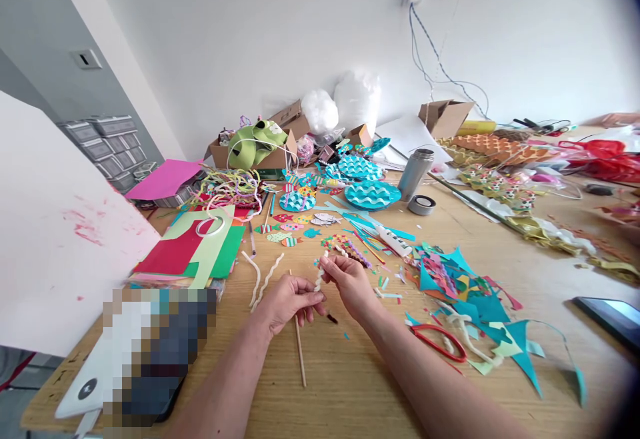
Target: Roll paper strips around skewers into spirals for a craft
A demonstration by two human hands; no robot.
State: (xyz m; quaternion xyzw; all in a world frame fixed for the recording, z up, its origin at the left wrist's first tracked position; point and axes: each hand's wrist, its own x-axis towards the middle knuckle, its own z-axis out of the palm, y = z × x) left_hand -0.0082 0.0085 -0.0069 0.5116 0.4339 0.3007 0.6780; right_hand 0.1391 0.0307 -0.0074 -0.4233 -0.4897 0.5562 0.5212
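Note:
My left hand [295, 302] and my right hand [347, 280] meet over the middle of the table. Both are closed on a short cream wavy pipe cleaner [319, 284], the left at its lower part, the right at its upper end. A thin wooden stick [301, 356] lies partly beneath my left hand. Below the fingers is a small dark brown fuzzy piece [332, 318]; whether it is held or lies on the table I cannot tell. Two longer cream pipe cleaners [269, 278] rest left of my hands. Paper fish [278, 236] lie beyond them.
Red-handled scissors [461, 352] and blue paper scraps [487, 309] lie at right. Behind are a glue tube [394, 241], a grey bottle [416, 174] and blue wavy paper plates [373, 196]. Coloured sheets [173, 249] and a bundle of pipe cleaners [227, 189] are at left.

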